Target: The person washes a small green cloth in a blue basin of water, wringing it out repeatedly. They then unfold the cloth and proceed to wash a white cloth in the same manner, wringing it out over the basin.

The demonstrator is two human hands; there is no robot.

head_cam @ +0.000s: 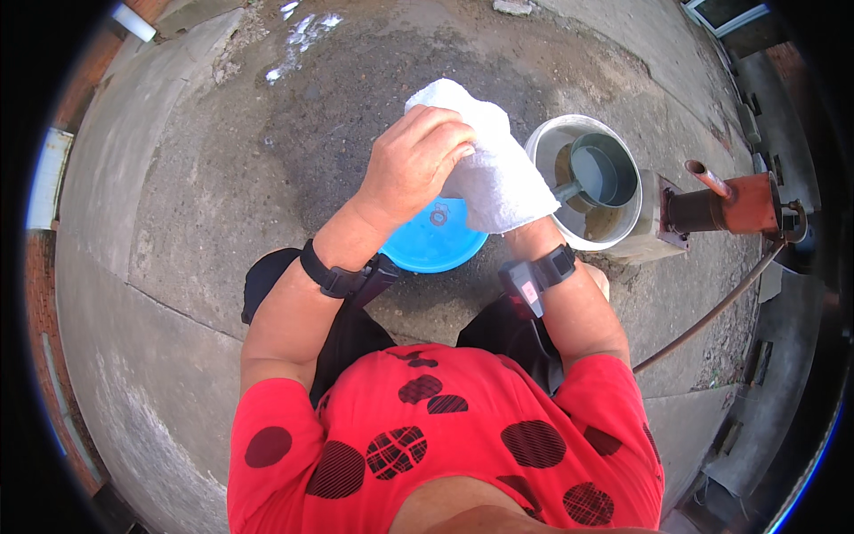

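Note:
My left hand [421, 157] pinches a white cloth [497, 177], apparently terry, between thumb and fingers. The cloth drapes over my right hand, which it hides down to the wrist [537, 239], so its fingers cannot be seen. Below both hands a round blue plastic basin [437, 250] stands on the ground, partly covered by the cloth and my left forearm. Right of the cloth is a white bucket [617, 237] of water, with a dark green dipper [624, 160] in it, its handle pointing towards the cloth.
A red, rusty hand pump [747, 200] with a spout and long curved handle [710, 307] stands right of the bucket on a concrete block [644, 247]. The ground is rough, partly damp concrete. Whitish suds or water [300, 40] lie at the upper left.

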